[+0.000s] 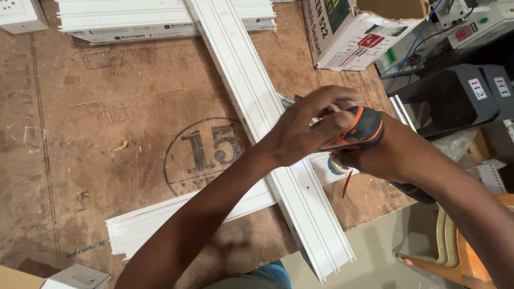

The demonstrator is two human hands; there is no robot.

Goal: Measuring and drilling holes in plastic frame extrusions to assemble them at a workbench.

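Drill [357, 128] in closed R hand [385, 155] grip, L hand [308, 131] fingers pinching its chuck, over white channel [267, 134].

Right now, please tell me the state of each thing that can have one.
Cordless drill: held over the long profile, gripped by the right hand, left hand at its front.
Long white profile: flat, crossing another white profile.
Cardboard box: open.
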